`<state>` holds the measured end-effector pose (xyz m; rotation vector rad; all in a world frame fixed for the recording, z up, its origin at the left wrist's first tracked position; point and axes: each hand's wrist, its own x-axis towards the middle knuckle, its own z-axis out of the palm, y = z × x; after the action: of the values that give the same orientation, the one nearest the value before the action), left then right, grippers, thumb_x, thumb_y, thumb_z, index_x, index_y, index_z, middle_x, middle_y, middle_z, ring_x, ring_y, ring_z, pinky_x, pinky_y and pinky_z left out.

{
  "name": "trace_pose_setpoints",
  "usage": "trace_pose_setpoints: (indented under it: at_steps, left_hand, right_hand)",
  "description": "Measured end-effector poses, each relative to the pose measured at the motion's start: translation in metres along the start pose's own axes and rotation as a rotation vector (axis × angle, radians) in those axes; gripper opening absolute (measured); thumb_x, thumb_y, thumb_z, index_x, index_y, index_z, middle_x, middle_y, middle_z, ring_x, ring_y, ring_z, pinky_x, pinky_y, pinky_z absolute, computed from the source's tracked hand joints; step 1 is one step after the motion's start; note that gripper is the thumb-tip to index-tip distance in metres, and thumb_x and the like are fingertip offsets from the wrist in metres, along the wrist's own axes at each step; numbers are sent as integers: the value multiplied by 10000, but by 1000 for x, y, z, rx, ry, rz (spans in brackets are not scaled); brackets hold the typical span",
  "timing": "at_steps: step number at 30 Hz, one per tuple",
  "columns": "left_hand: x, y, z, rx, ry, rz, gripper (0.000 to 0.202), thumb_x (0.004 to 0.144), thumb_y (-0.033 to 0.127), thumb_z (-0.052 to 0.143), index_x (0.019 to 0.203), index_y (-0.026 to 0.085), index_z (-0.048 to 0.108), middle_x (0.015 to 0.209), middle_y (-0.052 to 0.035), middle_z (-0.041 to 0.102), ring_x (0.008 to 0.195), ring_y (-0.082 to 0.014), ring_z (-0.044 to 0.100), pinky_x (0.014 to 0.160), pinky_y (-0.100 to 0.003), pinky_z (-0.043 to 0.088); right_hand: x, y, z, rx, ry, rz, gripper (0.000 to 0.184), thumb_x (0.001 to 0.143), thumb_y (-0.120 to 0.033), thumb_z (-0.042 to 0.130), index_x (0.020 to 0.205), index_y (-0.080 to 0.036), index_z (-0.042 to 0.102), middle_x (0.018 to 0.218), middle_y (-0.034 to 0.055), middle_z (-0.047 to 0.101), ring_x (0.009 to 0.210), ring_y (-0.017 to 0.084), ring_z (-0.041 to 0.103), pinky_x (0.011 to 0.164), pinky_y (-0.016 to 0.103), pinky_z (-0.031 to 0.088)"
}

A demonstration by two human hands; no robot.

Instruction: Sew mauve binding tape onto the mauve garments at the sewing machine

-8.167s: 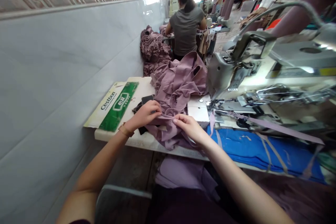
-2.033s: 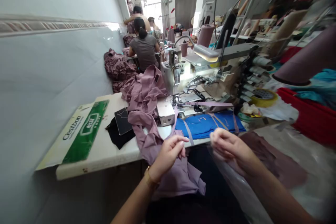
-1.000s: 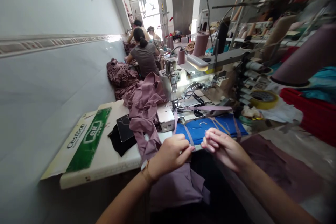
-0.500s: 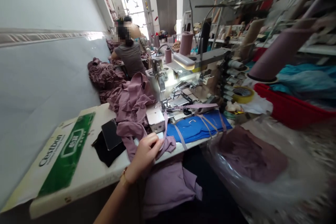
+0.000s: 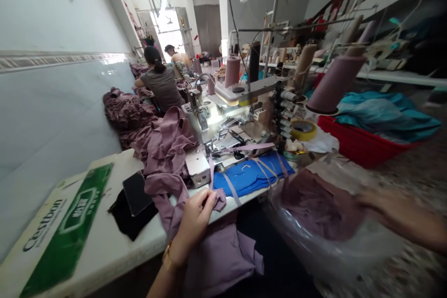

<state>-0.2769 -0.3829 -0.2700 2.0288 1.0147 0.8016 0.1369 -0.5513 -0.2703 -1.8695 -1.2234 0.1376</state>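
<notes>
My left hand (image 5: 194, 220) is closed on a fold of mauve fabric (image 5: 167, 158) at the front edge of the white sewing table (image 5: 115, 251); the cloth hangs down into my lap. My right hand (image 5: 375, 200) is blurred by motion, stretched out to the right over a clear plastic bag (image 5: 335, 242) with mauve cut pieces (image 5: 317, 205) inside; its fingers do not show clearly. The sewing machine (image 5: 223, 111) stands behind the fabric, with a mauve binding strip (image 5: 247, 147) running into its foot over a blue cloth (image 5: 247, 174).
A green and white Cestbon carton (image 5: 59, 233) lies flat at the table's left, with a black phone (image 5: 135, 192) on dark cloth beside it. Thread cones (image 5: 333, 84), yellow tape (image 5: 303, 129) and a red bin (image 5: 359, 142) sit right. Another person (image 5: 159, 84) sews ahead along the tiled wall.
My right hand let go of the fabric and swung out right over the plastic bag. The left hand kept its hold at the table edge. The view turned rightwards.
</notes>
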Motion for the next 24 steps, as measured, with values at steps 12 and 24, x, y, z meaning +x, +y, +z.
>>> trace_pose_setpoints:
  at_steps: [12,24]
  left_hand:
    - [-8,19,22,-58,-7,14,327,988,352,418,739,171,528,713,-1,545,687,-125,498,671,-232,366]
    - [-5,10,42,-378,-55,-112,267,910,305,539,1125,181,638,1008,-78,686,786,-155,618,658,-251,461]
  right_hand:
    - [116,-196,73,607,-898,-30,282,794,-347,714,969,-130,751,849,100,756,618,163,682,535,265,563]
    - [33,-200,183,556,-455,-468,243,918,-271,550,1086,-214,716,976,89,752,833,219,711,746,327,575]
